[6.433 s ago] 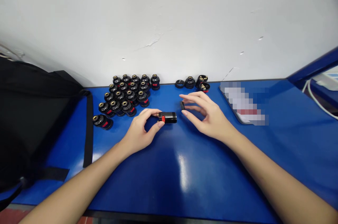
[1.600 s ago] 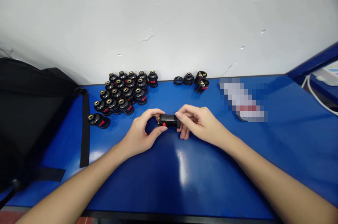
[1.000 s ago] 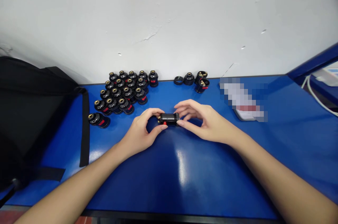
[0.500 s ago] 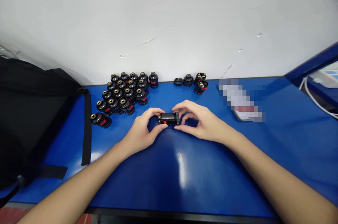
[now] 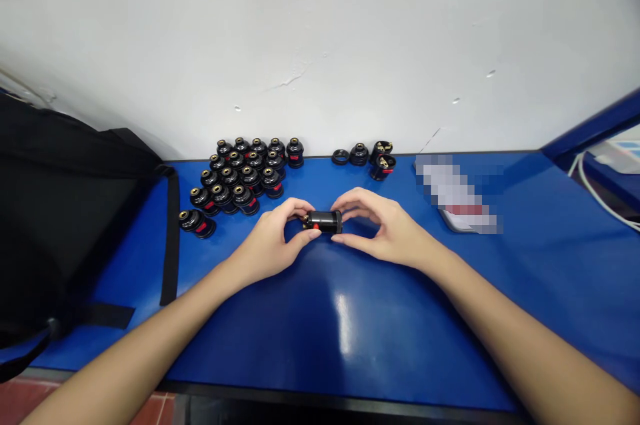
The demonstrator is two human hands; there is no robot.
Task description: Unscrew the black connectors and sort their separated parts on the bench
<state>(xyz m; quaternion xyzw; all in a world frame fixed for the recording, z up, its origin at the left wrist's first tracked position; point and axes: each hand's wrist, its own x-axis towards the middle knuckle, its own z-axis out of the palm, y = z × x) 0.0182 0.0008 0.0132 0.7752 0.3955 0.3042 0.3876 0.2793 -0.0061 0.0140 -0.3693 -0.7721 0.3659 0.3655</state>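
A black lamp socket [image 5: 324, 221] with a small red part on its side lies sideways between my two hands, just over the blue table. My left hand [image 5: 277, 238] pinches its left end, where brass-coloured bits show, thumb in front and fingers behind. At the other end, my right hand [image 5: 387, 228] has its thumb and fingers closed around the dark ring-like rim. Ahead and to the left stand several similar black sockets [image 5: 250, 178] in rows, and one socket [image 5: 197, 223] leans apart at the near left.
Near the wall are a black ring [image 5: 340, 157], a black cap [image 5: 359, 154] and two open socket bodies [image 5: 383, 167]. A phone-like object [image 5: 453, 201], partly pixelated, lies at the right. A black bag [image 5: 60, 211] with straps covers the left side of the blue table [image 5: 280, 331].
The view has shifted slightly. The fingers of my right hand have changed position around the rim end. My left hand keeps its pinch on the lamp socket.
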